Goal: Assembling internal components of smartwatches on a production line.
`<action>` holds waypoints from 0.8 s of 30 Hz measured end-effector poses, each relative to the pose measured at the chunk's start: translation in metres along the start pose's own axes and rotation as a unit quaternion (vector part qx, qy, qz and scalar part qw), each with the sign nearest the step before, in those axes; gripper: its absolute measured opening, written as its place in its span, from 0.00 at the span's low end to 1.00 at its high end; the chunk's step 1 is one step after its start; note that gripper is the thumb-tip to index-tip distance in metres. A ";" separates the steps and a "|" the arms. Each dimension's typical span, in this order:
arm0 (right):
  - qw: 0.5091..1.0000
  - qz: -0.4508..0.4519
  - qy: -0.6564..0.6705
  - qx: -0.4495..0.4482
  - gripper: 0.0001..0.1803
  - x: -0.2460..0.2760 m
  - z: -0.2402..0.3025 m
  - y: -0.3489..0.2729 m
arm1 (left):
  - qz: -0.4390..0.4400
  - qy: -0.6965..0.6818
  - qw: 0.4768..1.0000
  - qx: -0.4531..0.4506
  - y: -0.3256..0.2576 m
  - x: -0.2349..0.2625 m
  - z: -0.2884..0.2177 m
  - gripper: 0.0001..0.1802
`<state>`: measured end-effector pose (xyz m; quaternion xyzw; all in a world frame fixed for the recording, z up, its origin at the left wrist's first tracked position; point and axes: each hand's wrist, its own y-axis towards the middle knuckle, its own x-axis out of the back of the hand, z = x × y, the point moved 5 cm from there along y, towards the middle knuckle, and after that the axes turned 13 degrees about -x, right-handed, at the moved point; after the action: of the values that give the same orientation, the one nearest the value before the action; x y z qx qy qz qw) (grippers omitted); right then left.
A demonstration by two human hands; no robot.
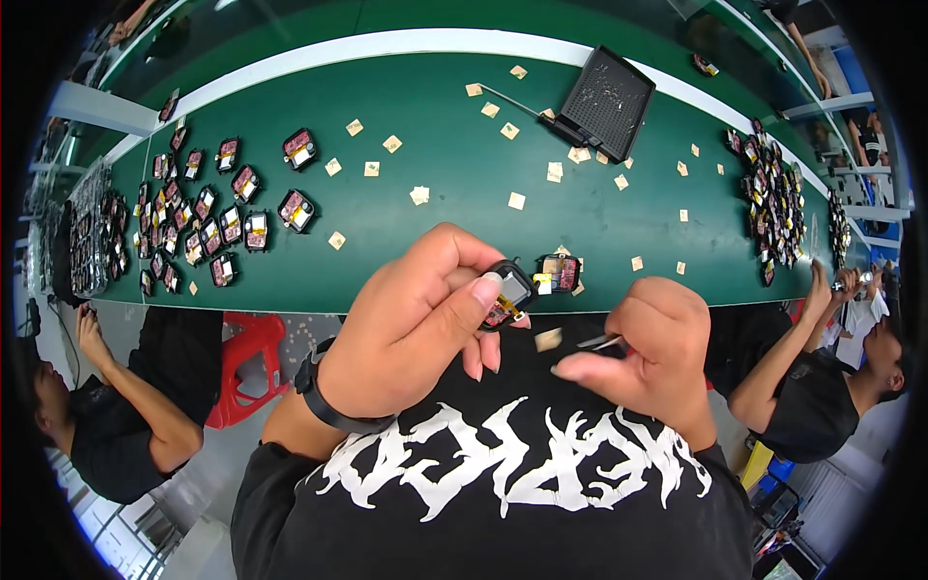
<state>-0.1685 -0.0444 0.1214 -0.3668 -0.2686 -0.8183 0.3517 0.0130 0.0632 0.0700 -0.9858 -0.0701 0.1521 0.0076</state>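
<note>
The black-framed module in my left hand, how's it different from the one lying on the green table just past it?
The held module is gripped at a tilt in your left hand; the table module lies near the edge of the green table. The held module shows a large grey rectangle, partly covered by your hand; the table module shows more reddish board. Both have black frames and some yellow.

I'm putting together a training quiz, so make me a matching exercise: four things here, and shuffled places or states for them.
1. Left hand
2. Right hand
3. Black perforated tray
4. Black wristband

A. Around the left wrist
B. On the green table, toward its far edge
C. Holding a black-framed circuit-board unit
D. Gripping a slim tool

Pairs: 1-C, 2-D, 3-B, 4-A
</note>
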 end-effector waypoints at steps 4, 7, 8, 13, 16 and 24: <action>0.997 0.067 0.013 0.047 0.17 -0.002 0.013 0.002 | -0.006 -0.006 1.000 0.004 0.001 0.001 0.000 0.14; 0.997 0.041 -0.018 0.070 0.18 0.002 0.020 -0.002 | -0.011 0.012 1.000 0.007 0.000 0.001 -0.004 0.17; 0.996 0.043 -0.017 0.070 0.18 0.003 0.022 0.000 | 0.000 0.020 1.000 0.003 -0.001 0.000 -0.005 0.18; 0.978 -0.013 -0.118 0.172 0.16 0.003 0.027 0.003 | 0.025 0.036 0.999 0.007 -0.001 -0.005 -0.010 0.20; 0.974 -0.014 -0.131 0.184 0.17 0.003 0.027 0.003 | 0.023 0.057 0.998 -0.017 -0.002 -0.007 -0.013 0.19; 0.967 -0.025 -0.102 0.233 0.17 -0.004 0.031 -0.001 | 0.047 0.074 0.996 -0.009 -0.004 -0.011 -0.011 0.19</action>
<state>-0.1544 -0.0208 0.1358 -0.3497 -0.4954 -0.7000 0.3772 0.0050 0.0656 0.0844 -0.9966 -0.0245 0.0787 -0.0029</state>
